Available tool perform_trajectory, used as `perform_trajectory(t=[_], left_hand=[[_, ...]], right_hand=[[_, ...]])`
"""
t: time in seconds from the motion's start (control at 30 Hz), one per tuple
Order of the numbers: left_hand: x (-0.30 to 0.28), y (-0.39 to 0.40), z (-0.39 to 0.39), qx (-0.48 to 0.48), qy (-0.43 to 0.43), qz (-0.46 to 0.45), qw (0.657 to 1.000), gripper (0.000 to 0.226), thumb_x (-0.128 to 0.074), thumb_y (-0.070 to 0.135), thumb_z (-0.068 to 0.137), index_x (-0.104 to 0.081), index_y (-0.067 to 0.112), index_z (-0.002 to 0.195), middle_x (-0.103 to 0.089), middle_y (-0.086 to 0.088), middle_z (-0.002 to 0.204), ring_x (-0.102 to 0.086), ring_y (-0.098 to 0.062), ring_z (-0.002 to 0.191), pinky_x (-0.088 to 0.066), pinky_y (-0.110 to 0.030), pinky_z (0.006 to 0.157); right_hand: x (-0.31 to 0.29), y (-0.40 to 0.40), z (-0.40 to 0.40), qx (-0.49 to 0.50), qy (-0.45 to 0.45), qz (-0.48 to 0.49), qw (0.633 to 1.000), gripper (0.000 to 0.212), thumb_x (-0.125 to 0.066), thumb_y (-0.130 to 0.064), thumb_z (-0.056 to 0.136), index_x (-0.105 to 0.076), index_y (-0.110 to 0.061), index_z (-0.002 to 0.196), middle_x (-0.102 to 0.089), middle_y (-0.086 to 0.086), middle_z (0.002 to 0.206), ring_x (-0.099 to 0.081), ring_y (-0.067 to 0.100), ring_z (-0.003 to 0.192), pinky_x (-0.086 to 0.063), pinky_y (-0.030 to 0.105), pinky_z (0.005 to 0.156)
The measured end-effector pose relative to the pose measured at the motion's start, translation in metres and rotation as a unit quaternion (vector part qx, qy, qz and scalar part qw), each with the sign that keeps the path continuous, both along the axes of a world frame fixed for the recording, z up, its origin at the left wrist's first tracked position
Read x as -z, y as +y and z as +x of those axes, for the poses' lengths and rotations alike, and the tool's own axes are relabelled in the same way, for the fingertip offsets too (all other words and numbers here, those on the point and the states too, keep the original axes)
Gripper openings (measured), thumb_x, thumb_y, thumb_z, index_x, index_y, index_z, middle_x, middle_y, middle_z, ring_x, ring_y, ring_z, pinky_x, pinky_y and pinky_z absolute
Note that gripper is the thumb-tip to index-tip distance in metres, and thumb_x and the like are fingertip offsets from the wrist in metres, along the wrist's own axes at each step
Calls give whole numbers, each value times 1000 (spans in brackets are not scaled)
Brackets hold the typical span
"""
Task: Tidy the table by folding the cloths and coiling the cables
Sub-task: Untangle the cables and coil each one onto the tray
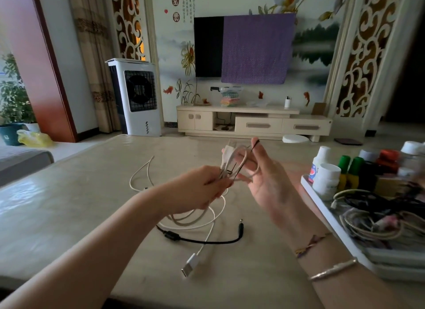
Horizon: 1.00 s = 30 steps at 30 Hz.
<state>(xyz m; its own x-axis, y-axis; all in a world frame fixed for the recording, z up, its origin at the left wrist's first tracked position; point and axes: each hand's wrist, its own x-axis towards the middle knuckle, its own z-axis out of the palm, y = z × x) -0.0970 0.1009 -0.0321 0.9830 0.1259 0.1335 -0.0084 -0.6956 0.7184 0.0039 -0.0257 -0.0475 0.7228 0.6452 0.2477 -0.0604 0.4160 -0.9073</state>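
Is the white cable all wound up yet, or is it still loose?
Only partly wound. The left hand grips some loops of the white cable, but the rest trails loose on the table, plug end lying free.
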Motion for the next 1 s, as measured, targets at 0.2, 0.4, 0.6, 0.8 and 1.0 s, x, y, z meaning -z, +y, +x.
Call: perform_trajectory(t=[0.2,0.4,0.6,0.8,1.0], left_hand=[[4,6,-8,28,99,247,964,31,-43,32,100,-55,6,88,-51,-6,78,-41,-11,62,-37,-28,66],[24,19,1,-151,52,340,927,49,-38,68,88,-40,25,65,-49,6,64,-45,-11,55,-31,-28,50],[28,21,3,-187,4,323,928,55,-47,78,74,-42,24,67,-53,6,67,-51,-15,59,-30,-27,48],[25,16,5,-120,-23,161,979,32,-71,53,76,-56,25,69,-56,8,69,-48,-7,59,-37,-19,56],[13,10,3,-37,-90,-45,994,10,-64,20,90,-71,24,95,-61,8,77,-49,-7,56,-39,-23,55]], right_hand=[[-1,-6,-6,6,-184,-81,980,47,-73,-56,65,-77,-15,88,-76,6,95,-68,16,105,-35,45,110],[7,5,-5,89,-299,-148,939,15,-79,-27,77,-78,-13,82,-74,8,74,-69,21,69,-55,40,73],[14,7,2,137,-364,-247,888,13,-81,-34,73,-77,-22,75,-73,-11,69,-65,0,62,-51,22,62],[10,-4,18,-2,-297,-244,923,5,-75,-26,81,-76,-22,84,-73,-11,75,-65,-3,68,-43,9,65],[4,-14,29,-6,-49,-139,989,14,-68,-17,85,-74,-21,73,-69,-6,76,-59,6,73,-47,32,70]])
